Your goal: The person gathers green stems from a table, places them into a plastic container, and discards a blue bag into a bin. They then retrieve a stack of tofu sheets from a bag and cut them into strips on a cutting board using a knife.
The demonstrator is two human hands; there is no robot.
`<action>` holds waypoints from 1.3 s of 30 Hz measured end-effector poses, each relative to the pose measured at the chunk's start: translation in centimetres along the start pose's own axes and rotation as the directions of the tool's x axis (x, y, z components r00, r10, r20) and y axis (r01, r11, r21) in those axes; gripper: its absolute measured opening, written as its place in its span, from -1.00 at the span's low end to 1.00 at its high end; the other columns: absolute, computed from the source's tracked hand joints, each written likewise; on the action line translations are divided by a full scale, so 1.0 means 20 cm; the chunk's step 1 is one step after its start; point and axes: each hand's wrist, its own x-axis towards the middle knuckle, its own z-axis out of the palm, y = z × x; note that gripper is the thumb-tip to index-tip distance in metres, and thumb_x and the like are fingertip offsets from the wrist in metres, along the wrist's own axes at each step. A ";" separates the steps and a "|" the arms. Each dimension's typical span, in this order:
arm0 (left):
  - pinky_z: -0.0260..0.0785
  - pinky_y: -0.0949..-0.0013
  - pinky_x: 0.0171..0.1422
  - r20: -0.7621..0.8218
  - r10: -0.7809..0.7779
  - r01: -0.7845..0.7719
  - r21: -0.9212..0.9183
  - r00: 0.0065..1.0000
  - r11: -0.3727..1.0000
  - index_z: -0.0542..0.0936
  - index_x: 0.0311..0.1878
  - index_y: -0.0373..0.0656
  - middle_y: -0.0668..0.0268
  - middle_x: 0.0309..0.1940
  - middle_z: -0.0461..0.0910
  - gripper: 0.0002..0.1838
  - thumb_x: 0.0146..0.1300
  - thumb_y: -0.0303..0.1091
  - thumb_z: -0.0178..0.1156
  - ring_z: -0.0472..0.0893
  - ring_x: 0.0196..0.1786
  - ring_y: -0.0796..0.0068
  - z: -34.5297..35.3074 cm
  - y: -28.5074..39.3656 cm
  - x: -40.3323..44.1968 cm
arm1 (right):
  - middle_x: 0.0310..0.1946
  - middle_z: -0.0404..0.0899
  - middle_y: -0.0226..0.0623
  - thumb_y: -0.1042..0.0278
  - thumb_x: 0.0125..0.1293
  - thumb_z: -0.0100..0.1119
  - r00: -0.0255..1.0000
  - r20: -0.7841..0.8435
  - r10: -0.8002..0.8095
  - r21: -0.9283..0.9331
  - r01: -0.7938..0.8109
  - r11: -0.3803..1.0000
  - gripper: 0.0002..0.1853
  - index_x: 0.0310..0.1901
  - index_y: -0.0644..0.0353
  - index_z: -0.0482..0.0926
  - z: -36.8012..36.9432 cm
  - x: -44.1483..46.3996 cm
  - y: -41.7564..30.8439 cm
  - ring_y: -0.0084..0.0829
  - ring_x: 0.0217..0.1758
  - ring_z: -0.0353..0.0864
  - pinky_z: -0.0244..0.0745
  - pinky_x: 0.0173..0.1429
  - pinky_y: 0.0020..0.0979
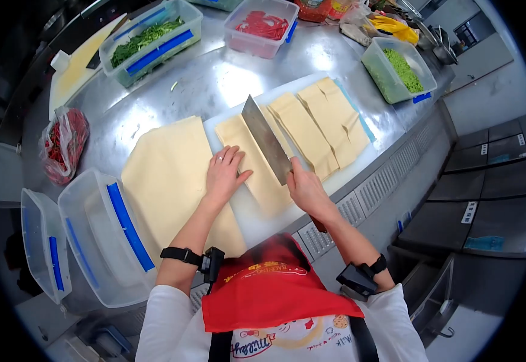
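Where the clear tubs point(94, 223) stood: side by side at the far left, blue clips along their sides.
Knotted bag point(64, 145): just above those tubs, something red inside the thin plastic.
Large pale sheets point(169, 169): a wide stack on the steel counter point(118, 105), left of the strips.
Left hand point(224, 172): not clenched, fingers spread and pressed down on the uncut-looking pale strip point(257, 175) (a ring showed on one finger).
Cleaver point(266, 142): its broad blade stood tilted along the right side of that strip, on the white board point(248, 220).
Right hand point(304, 188): wrapped tightly around the cleaver's handle (mostly hidden by the fingers).
Pale cut pieces point(320, 130): lay in rows on the board, right of the blade.
Tub of green shreds point(396, 72): at the far right, beyond the pieces, well apart from both hands.
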 end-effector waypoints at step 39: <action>0.30 0.17 0.19 0.084 -0.143 0.145 -0.014 0.986 0.989 0.48 0.05 -0.15 0.14 0.16 0.34 -0.43 -0.04 -0.17 0.41 0.36 0.21 0.11 -0.04 0.05 0.01 | -0.50 0.53 0.13 0.40 0.31 -0.04 0.993 -0.011 0.117 -0.006 -0.117 0.993 -0.78 -0.08 0.28 0.27 0.03 -0.43 0.23 0.21 -0.38 0.51 0.40 -0.32 0.04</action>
